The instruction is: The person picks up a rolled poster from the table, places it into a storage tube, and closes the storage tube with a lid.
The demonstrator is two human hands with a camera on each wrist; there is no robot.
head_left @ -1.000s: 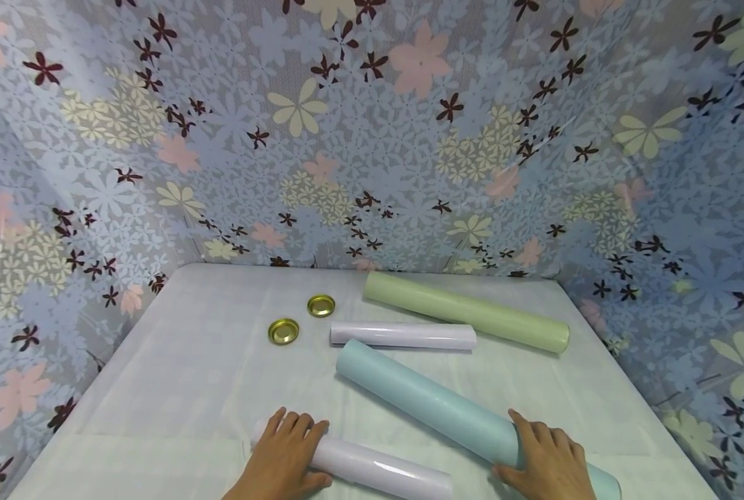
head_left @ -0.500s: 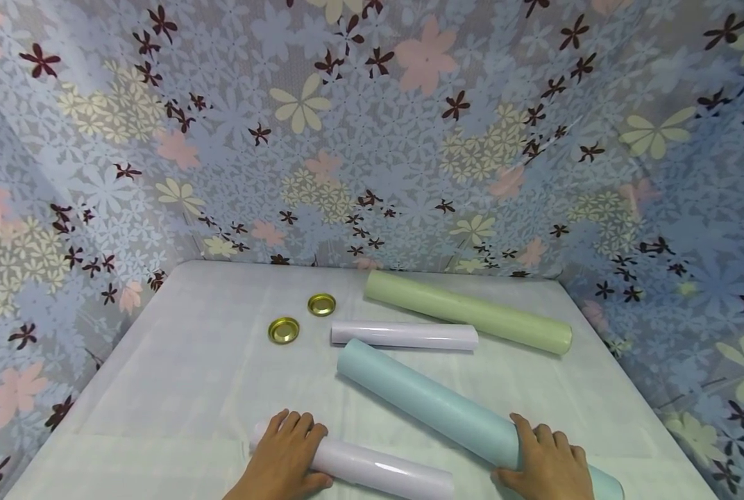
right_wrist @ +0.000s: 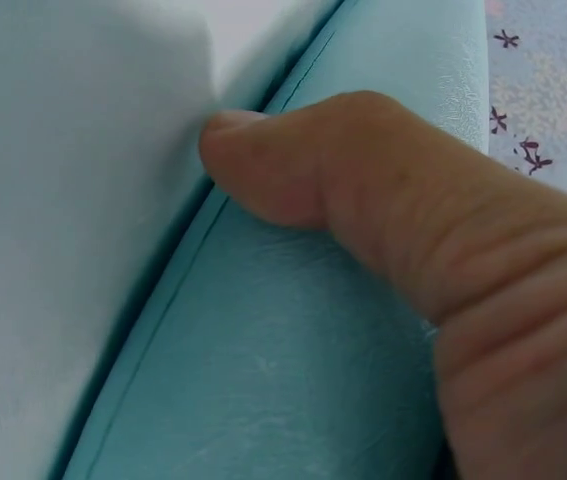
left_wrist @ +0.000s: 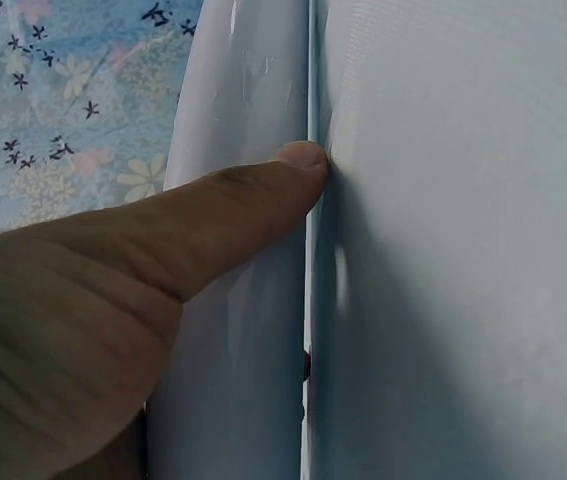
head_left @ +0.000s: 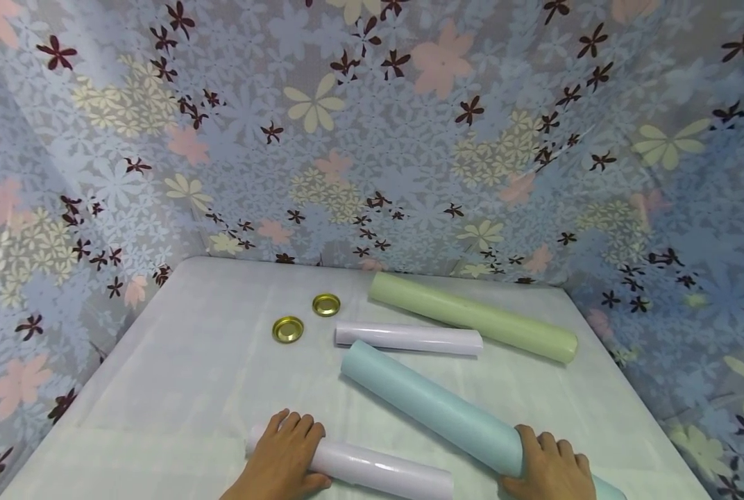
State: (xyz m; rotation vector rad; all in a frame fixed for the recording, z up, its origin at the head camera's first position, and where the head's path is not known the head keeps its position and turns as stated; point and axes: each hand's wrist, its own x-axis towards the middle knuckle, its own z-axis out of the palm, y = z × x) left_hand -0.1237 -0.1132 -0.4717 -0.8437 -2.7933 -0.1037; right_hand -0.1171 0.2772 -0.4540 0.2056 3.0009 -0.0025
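Observation:
In the head view my left hand [head_left: 281,455] grips a glossy white roll [head_left: 384,469] lying near the front of the table. Its thumb [left_wrist: 253,200] presses along the roll's near side in the left wrist view. My right hand [head_left: 553,465] holds the lower right part of a longer light blue roll [head_left: 434,406], which lies slantwise. In the right wrist view the right thumb [right_wrist: 313,160] lies across this roll, its tip by the seam edge [right_wrist: 163,300]. Both rolls appear to rest on the table. The palms hide part of each one.
Behind the blue roll lies a second white roll [head_left: 409,338], with a pale green roll [head_left: 472,316] beyond it. Two shallow gold lids [head_left: 325,304] sit to their left. White cloth [head_left: 178,389] covers the table, and a flowered curtain [head_left: 253,139] hangs around its back and sides.
The head view has shifted slightly. Both hands keep their hold on the same rolls, and the right forefinger has drawn down a little closer to the blue roll.

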